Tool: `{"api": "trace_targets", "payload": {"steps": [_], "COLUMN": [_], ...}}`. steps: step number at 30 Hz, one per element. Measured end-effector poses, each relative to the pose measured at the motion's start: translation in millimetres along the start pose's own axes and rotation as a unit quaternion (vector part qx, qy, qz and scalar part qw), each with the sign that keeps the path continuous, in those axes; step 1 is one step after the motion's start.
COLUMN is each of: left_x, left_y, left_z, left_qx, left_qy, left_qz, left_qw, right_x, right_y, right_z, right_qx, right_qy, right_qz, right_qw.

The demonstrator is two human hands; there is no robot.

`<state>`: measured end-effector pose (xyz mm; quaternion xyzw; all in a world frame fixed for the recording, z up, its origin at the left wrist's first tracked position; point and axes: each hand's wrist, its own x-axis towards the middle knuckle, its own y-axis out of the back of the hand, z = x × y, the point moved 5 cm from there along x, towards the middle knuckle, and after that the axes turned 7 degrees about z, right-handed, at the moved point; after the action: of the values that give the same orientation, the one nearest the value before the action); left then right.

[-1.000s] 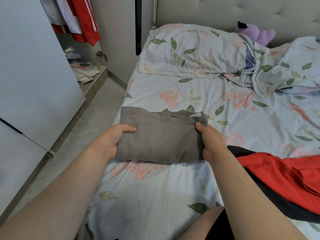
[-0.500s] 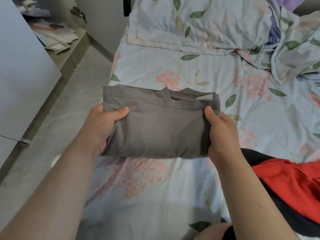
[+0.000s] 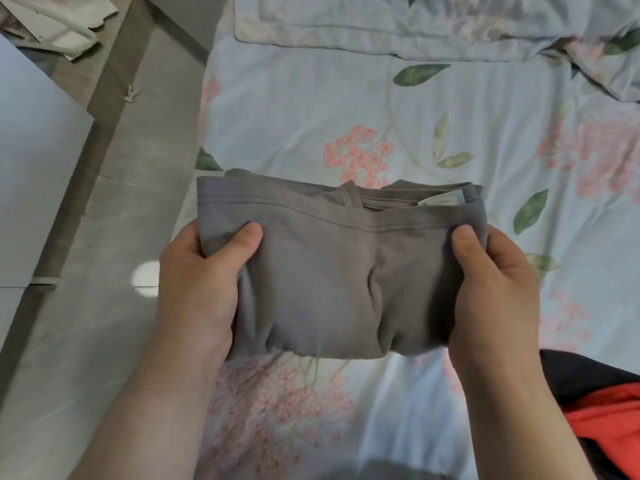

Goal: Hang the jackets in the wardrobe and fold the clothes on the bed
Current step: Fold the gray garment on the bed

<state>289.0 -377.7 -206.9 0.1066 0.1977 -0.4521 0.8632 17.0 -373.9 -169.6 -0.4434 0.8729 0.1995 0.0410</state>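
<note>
The grey garment is folded into a compact rectangle and sits over the near left part of the bed, close to the edge beside the floor. The left hand grips its left end and the right hand grips its right end. Each thumb lies on top of the cloth, and the other fingers are tucked underneath, out of sight. Gripping both short ends at once probably stops the stacked layers from sliding apart, since a one-sided hold would let the far half droop open.

The collar and a small white label face the far side, and the folded edge faces the person. The near edge sags and bunches a little between the hands. That suggests the bundle is lifted rather than lying flat, though the view does not settle whether it touches the sheet.

This piece looks finished and ready to be set down as a neat stack. A red and black piece of clothing lies unfolded at the near right, so folding work remains. A pillow lies at the far end of the bed. A white wardrobe door stands at the left, across the strip of floor.
</note>
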Motion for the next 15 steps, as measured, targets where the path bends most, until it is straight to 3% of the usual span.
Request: {"api": "trace_targets", "payload": {"steps": [4, 8, 15], "left_x": [6.9, 19.9, 28.2], "left_y": [8.8, 47.7, 132.0], "left_z": [31.8, 98.7, 272.1], "left_qx": [0.002, 0.042, 0.076], "left_qy": [0.047, 0.054, -0.041], "left_qz": [-0.025, -0.049, -0.036], "left_qw": [0.999, 0.996, 0.996], "right_x": [0.9, -31.9, -119.6], "right_y": [-25.7, -79.3, -131.4], "right_z": [-28.8, -83.5, -236.3], "right_qx": [0.019, 0.024, 0.057], "right_qy": [-0.019, -0.034, -0.055], "right_qz": [-0.018, -0.101, -0.187], "right_qw": [0.999, 0.994, 0.979]}}
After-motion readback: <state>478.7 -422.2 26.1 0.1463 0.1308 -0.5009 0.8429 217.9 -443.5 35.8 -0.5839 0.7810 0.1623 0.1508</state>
